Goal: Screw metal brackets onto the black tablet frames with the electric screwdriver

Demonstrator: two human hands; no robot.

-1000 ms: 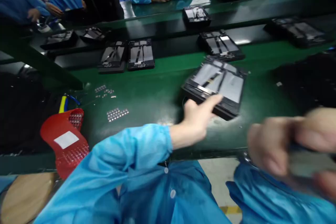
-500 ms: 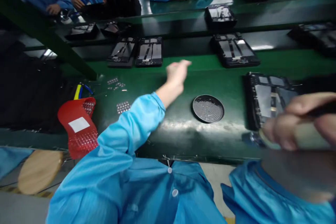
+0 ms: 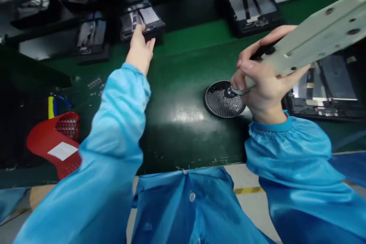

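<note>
My left hand [image 3: 140,48] stretches far forward and grips the near edge of a black open-backed device [image 3: 142,18] on the dark belt. My right hand [image 3: 264,78] is closed around a pale grey electric screwdriver [image 3: 311,40] that slants up to the right. Its tip rests at the rim of a round black perforated dish [image 3: 219,99] on the green table [image 3: 177,95]. Another open device [image 3: 328,84] lies just right of my right hand.
Two more open devices sit on the belt: one at the far left [image 3: 91,36], one at the far right [image 3: 249,5]. A red perforated scoop [image 3: 55,143] with a white label and small metal parts [image 3: 95,84] lie at the left. My blue sleeves fill the foreground.
My left hand let go of the device near me and reached forward to the one on the belt. My right hand brought the screwdriver up and left to the round dish. The view tilted down.
</note>
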